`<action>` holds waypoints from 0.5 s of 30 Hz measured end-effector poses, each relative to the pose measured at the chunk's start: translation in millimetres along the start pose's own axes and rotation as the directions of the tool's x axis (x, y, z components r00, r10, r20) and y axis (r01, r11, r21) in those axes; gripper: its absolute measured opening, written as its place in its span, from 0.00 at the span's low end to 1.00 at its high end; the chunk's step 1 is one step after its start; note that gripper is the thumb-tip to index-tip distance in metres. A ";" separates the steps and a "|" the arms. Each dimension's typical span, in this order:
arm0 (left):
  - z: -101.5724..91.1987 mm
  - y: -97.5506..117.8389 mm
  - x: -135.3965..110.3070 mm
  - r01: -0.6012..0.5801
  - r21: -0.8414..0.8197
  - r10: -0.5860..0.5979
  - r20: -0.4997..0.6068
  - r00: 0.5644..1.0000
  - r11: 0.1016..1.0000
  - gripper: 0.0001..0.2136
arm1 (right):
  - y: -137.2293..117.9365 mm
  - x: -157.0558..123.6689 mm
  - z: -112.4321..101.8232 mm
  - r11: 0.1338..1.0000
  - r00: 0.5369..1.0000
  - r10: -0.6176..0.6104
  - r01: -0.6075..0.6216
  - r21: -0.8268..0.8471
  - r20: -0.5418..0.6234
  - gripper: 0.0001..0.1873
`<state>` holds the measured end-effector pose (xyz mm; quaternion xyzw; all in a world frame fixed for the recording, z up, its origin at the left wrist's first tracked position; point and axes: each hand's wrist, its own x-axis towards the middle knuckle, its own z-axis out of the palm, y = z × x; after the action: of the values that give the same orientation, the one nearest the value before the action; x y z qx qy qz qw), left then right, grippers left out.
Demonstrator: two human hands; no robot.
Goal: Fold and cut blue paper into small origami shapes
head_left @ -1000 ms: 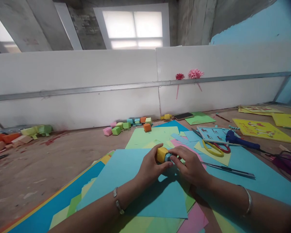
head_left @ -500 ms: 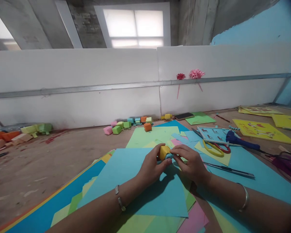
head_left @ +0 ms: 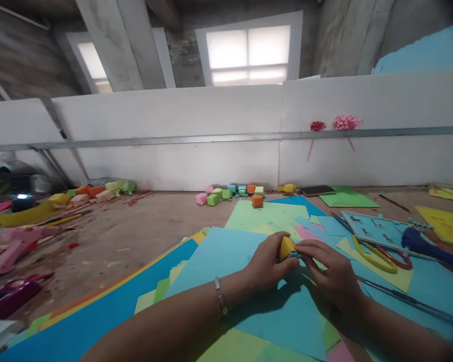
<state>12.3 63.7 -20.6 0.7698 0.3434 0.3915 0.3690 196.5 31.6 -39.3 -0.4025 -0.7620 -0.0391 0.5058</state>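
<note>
My left hand (head_left: 268,264) is closed around a small yellow paper cube (head_left: 287,247), holding it just above a light blue paper sheet (head_left: 230,251). My right hand (head_left: 332,274) meets it from the right, with fingertips pinched on the cube's right side, where a bit of blue paper shows. Both wrists rest over the stack of coloured sheets.
Several small folded paper cubes (head_left: 230,193) lie by the white partition (head_left: 211,136), with an orange one (head_left: 257,200) nearer. Scissors with yellow and red handles (head_left: 381,250), a blue glue gun (head_left: 430,244), a phone (head_left: 317,190) and printed sheets lie to the right. Paper scraps and tools clutter the left.
The view has swung to the left, showing more of the cluttered left side. My hands have turned the yellow cube slightly while keeping hold of it.
</note>
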 end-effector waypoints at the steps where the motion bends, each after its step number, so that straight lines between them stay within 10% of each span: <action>1: 0.2 -0.1 -0.2 0.000 0.002 0.000 -0.003 1.000 1.000 0.22 | 1.0 -0.6 0.8 1.000 1.000 0.001 -0.001 0.000 -0.003 0.11; 7: -0.9 -2.9 6.7 0.170 -0.309 -0.181 -0.006 0.983 0.936 0.24 | 4.9 -0.4 2.0 0.999 0.999 0.042 -0.041 -0.014 0.007 0.08; 11: -23.6 -11.6 30.0 0.475 -0.660 -0.598 0.049 0.800 0.582 0.24 | 5.0 -3.1 0.5 0.995 0.994 0.103 -0.103 0.009 0.047 0.08; 15: -80.7 -29.9 64.6 0.430 -0.680 -0.670 -0.123 0.732 0.594 0.12 | 2.8 -8.8 2.1 0.970 0.960 0.224 -0.236 0.058 0.167 0.08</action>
<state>-34.4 155.4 10.9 0.3723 0.4848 0.4798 0.6294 198.3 29.4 -48.3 -0.4705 -0.7489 0.0818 0.4595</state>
